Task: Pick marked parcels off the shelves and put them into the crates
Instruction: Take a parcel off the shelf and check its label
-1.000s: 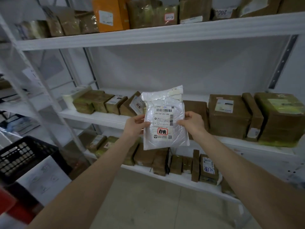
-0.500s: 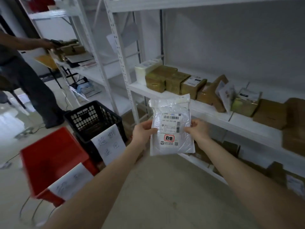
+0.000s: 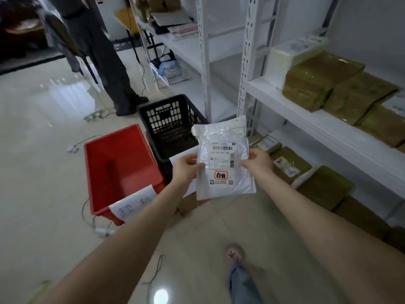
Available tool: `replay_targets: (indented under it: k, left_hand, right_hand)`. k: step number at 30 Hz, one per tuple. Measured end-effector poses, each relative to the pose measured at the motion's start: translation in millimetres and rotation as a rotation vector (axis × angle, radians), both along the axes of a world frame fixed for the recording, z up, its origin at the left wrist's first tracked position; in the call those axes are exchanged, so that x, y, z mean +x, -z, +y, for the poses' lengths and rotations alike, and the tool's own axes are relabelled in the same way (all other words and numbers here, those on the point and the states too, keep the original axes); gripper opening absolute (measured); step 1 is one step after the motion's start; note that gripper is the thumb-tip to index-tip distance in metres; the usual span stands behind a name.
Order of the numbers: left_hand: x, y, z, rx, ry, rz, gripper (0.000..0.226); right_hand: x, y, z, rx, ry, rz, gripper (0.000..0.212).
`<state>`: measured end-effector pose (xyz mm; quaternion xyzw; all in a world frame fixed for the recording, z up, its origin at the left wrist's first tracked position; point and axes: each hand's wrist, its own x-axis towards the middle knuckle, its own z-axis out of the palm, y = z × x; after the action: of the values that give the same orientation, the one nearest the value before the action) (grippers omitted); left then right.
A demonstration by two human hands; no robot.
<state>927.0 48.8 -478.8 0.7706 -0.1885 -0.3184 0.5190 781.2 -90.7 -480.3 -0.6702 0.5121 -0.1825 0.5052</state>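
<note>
The left hand [image 3: 185,170] and right hand [image 3: 258,160] hold the white parcel [image 3: 225,172] upright in the air, each grip pinching a side edge, the fingers behind it hidden. It hangs before the black crate [image 3: 168,121], covering its near corner, right of the red crate [image 3: 118,163]. Its red stamp is clear; the fine print blurs. A second person [image 3: 98,51] is cut off above the waist.

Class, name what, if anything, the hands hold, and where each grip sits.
A white parcel: left hand pinches its left edge, right hand its right edge, both mid-height.
</note>
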Motion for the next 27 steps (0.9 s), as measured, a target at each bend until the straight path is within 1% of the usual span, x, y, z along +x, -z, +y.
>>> replay_targets:
  k: [3,6,10,13,17,21,27]
  left_hand:
    - [42.8,22.9,-23.6,0.041,-0.078,0.007,0.033]
    - [84.7,44.5,-49.7,0.102,-0.148,0.045,0.034]
    - [135.8,68.7,-73.7,0.152,-0.216,0.091,0.033]
    - [175.6,79.0,-86.6,0.167,-0.273,0.12,0.034]
    - [239.5,96.2,-106.2,0.206,-0.31,0.139,0.035]
    - [302.9,127.9,-133.9,0.245,-0.314,0.169,0.036]
    - [387.0,190.6,-183.7,0.364,-0.259,0.213,0.046]
  right_hand:
    - [51.2,24.1,-30.5,0.036,-0.069,0.029,0.02]
    - [102.2,44.8,-63.7,0.053,-0.129,0.081,0.027]
    - [162.8,66.3,-98.1,0.057,-0.219,0.137,0.021]
    - [209.6,78.3,-114.4,0.059,-0.255,0.164,0.022]
    - [278.7,93.2,-133.3,0.051,-0.298,0.206,0.019]
    - [349.5,119.4,-158.7,0.04,-0.323,0.27,0.016]
    - [439.8,175.2,-196.6,0.066,-0.296,0.361,0.038]
